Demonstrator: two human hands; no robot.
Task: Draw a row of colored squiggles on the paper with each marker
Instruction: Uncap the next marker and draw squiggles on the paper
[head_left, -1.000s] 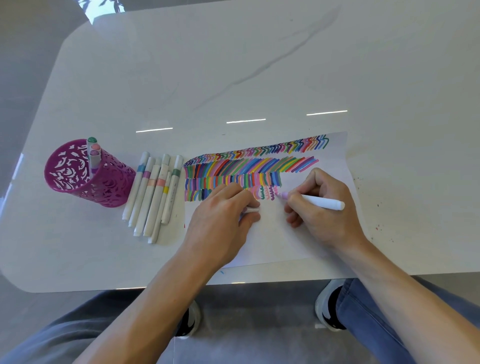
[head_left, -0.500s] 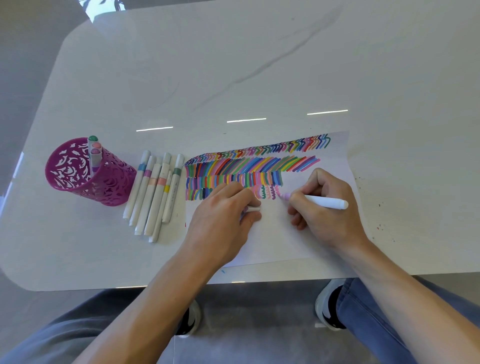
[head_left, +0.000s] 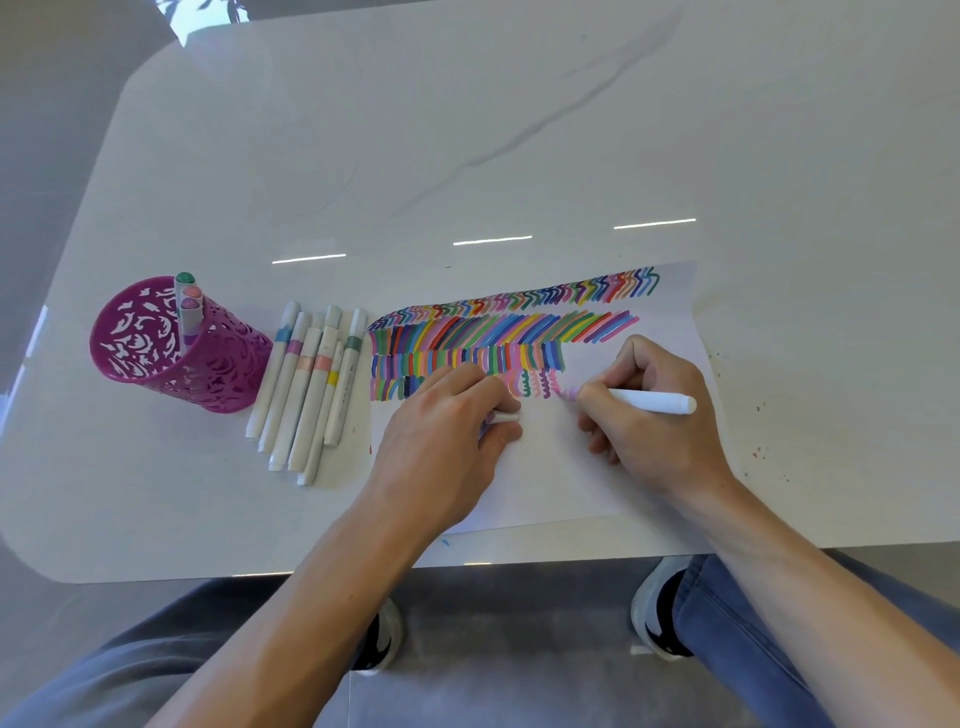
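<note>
Right hand (head_left: 660, 415) pinches marker (head_left: 649, 401), barrel pointing right, tip at squiggle row's (head_left: 537, 383) right end; left hand (head_left: 447, 431) curled around cap (head_left: 505, 417).

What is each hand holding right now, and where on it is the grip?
The right hand holds a white marker low on its barrel, near the tip. The left hand pinches a small white piece, probably the marker's cap, between fingers and thumb.

Paper (head_left: 545, 467) white, rows of multicolour strokes, chevrons, squiggles. Cup (head_left: 171, 348) magenta, cut-out leaf pattern. Markers (head_left: 306, 384) white with blue, pink, peach, yellow, green bands. Held marker (head_left: 649, 401) white, lilac tip. Table (head_left: 467, 130) white marble, grey veins.
</note>
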